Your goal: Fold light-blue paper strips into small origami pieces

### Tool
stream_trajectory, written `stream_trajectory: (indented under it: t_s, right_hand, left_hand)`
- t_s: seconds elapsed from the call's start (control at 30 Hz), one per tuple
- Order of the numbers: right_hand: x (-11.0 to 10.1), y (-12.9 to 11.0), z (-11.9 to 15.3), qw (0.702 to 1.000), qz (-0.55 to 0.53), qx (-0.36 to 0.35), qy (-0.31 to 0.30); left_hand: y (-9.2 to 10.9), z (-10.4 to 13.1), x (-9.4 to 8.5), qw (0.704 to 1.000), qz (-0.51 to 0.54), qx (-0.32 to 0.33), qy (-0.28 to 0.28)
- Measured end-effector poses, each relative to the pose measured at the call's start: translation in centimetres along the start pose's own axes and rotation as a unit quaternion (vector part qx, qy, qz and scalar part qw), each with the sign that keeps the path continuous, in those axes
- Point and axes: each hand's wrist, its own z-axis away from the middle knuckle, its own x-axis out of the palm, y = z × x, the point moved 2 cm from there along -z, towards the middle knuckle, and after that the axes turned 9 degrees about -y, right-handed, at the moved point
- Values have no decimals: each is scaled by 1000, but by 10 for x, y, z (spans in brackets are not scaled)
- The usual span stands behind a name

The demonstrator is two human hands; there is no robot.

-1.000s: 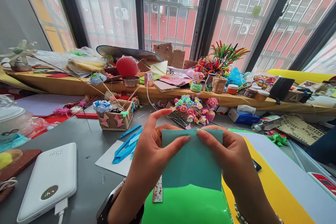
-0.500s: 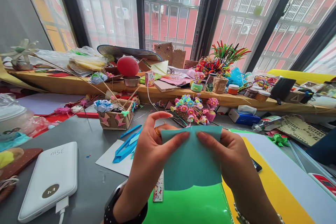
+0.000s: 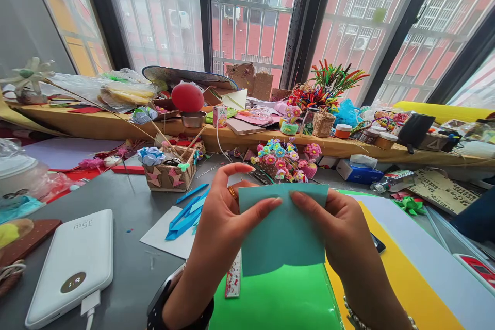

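A square of teal paper (image 3: 284, 240) is held up in front of me, its lower edge slightly wavy. My left hand (image 3: 228, 216) pinches it near the top, thumb on the near face and index finger raised and curved above. My right hand (image 3: 338, 221) grips the other side, its thumb close to the left thumb near the top edge. Most fingers behind the paper are hidden. Under the paper lie a shiny green sheet (image 3: 278, 304) and a patterned ruler (image 3: 232, 278).
Blue paper strips (image 3: 187, 216) rest on a white sheet (image 3: 158, 237) to the left. A white power bank (image 3: 73, 263) with a cable lies at the near left. Yellow paper (image 3: 386, 273) spreads to the right. Behind stand a flower basket (image 3: 170, 172) and crocheted flowers (image 3: 280, 157).
The paper's lower edge has risen slightly and the sheet has tilted a little. My left thumb has straightened along the paper. Both hands keep their hold.
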Motion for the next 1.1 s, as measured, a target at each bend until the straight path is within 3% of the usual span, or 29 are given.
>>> stream_trajectory:
  t_s: [0.17,0.4,0.53,0.9,1.1]
  right_hand:
    - [1,-5,3,999,41,-34,3]
    - [3,-5,5,985,143,-90,19]
    - [3,-4,5,984,150,-93,23]
    - [2,0,2,1000,-4,-13,-22]
    - [0,-1,2,1000,24,-1,-13]
  left_hand:
    - [0,0,0,1000,-22,-4,0]
    - [3,4,2,992,-97,46,63]
    - [4,6,2,988,-122,59,75]
    - [2,5,3,995,-63,58,41]
    - [3,1,2,1000,-5,-19,-19]
